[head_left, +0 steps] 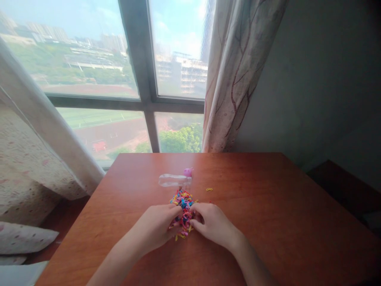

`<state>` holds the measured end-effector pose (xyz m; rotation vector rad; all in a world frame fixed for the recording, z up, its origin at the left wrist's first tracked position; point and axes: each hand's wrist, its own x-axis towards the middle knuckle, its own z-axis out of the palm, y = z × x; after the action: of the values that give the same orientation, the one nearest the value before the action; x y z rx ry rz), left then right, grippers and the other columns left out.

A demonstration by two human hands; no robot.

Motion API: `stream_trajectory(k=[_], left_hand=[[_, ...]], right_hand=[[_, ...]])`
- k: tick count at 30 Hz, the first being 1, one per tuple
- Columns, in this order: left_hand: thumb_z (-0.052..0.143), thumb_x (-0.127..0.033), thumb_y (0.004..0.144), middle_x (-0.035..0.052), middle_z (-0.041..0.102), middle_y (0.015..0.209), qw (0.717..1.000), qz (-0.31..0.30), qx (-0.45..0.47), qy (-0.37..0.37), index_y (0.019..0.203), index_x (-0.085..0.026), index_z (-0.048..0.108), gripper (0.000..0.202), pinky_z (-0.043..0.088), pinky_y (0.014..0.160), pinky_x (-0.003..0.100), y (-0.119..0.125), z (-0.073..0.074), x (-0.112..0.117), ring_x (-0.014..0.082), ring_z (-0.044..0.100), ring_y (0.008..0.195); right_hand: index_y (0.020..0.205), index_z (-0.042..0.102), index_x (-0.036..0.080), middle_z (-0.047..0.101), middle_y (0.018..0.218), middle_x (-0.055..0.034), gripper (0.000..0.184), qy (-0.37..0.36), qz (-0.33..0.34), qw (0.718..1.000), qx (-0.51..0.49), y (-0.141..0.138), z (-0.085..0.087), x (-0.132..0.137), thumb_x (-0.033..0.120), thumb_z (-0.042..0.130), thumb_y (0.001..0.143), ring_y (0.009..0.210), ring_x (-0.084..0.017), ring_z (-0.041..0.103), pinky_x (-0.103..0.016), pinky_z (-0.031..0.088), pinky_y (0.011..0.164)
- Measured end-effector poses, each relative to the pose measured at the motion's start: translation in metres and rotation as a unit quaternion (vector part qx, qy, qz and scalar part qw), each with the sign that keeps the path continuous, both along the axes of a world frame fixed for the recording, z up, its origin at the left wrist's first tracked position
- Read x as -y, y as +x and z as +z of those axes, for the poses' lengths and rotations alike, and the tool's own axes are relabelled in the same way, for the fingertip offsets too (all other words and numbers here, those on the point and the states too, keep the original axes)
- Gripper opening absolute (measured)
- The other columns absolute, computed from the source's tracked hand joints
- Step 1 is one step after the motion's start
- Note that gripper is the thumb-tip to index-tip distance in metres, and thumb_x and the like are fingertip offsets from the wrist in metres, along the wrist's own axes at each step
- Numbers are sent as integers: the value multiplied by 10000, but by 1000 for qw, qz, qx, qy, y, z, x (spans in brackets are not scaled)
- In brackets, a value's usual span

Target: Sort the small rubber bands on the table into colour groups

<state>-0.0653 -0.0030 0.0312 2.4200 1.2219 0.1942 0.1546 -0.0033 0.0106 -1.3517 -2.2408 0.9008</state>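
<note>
A heap of small colourful elastic bands (183, 203) lies on the reddish wooden table (268, 206) in front of me. My left hand (159, 227) and my right hand (212, 223) rest on the near side of the heap, fingers curled and pinching into the bands. Beyond the heap a clear plastic bottle (173, 180) lies on its side, with a pink cap (188, 172) at its right end. One loose yellow band (209, 189) lies apart to the right of the heap.
A large window (143, 79) with curtains (238, 71) on both sides is behind the table. A dark wall is at the right, with a darker piece of furniture (345, 186) beside the table. Patterned pillows (24, 234) lie at the left.
</note>
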Motion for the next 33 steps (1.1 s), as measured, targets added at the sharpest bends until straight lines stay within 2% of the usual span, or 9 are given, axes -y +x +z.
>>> stream_trajectory(k=[2, 6, 13, 20, 25, 28, 33], left_hand=[[576, -218, 855, 18, 693, 831, 1000, 5, -1, 6, 849, -225, 592, 18, 368, 606, 238, 0, 0, -2, 188, 648, 726], [528, -165, 863, 12, 680, 834, 999, 14, 38, 8, 853, -224, 593, 88, 377, 609, 228, -1, -1, -4, 165, 626, 710], [517, -234, 900, 9, 695, 863, 991, 95, 92, 24, 926, -239, 631, 117, 418, 659, 237, -10, -13, 0, 163, 624, 737], [508, -287, 910, 7, 688, 800, 983, 153, 91, 33, 902, -227, 651, 156, 423, 624, 242, -13, -18, 5, 161, 616, 698], [498, -296, 915, 4, 687, 802, 982, 162, 87, 52, 906, -236, 652, 166, 420, 615, 233, -12, -19, 5, 156, 618, 689], [489, -314, 923, 2, 681, 791, 982, 162, 84, 55, 908, -236, 645, 176, 419, 614, 235, -13, -19, 6, 158, 616, 684], [476, -339, 934, 5, 679, 788, 982, 162, 86, 54, 947, -231, 652, 207, 422, 616, 240, -14, -19, 6, 161, 618, 682]], right_hand=[[858, 663, 221, 648, 751, 28, 70, 17, -13, 1000, -22, -2, -4, -1, 168, 667, 812, 690, -131, 570, -210, 361, 631], [875, 683, 207, 666, 780, 15, 62, 30, -34, 996, -81, -4, -9, -5, 174, 649, 835, 692, -130, 572, -214, 388, 649], [884, 710, 199, 697, 787, 4, 88, 36, -64, 989, -131, -11, -13, -6, 208, 625, 863, 671, -130, 584, -217, 402, 624], [814, 722, 191, 708, 773, -19, 197, 58, -128, 977, -163, -10, -13, -9, 267, 566, 909, 685, -145, 602, -238, 426, 640], [794, 728, 177, 709, 753, -25, 210, 14, -155, 966, -207, -6, -12, -13, 293, 575, 881, 663, -147, 600, -236, 437, 608], [828, 733, 170, 721, 778, -28, 189, -28, -157, 960, -230, -4, -13, -14, 264, 570, 855, 679, -151, 619, -233, 458, 622], [852, 722, 181, 710, 758, -7, 163, -48, -147, 962, -227, 0, -15, -15, 202, 565, 813, 657, -139, 614, -222, 464, 612]])
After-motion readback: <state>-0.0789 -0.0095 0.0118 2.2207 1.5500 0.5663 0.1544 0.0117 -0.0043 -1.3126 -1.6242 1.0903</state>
